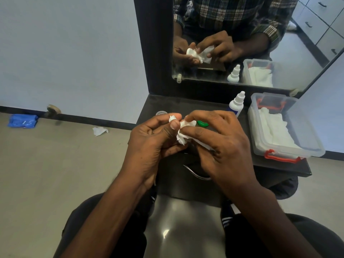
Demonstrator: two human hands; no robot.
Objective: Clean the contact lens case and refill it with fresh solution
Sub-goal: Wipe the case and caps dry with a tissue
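Head view: clear plastic tissue box with red latches (pixel 290 146) sits right on the dark counter (pixel 290 167), white squeeze bottle of solution (pixel 236 105) untouched behind. Left hand (pixel 152 140) pinches the white lens case piece (pixel 172 117); right hand (pixel 221 144) presses crumpled white tissue (pixel 183 132) into it. Green cap (pixel 202 123) off. Likely mid-wipe; refill not begun.

Both forearms reach forward, bare, hands meeting in the middle. The left hand (pixel 152 138) curls, thumb raised; the right hand (pixel 219 144) pinches with thumb and forefinger, other fingers spread.
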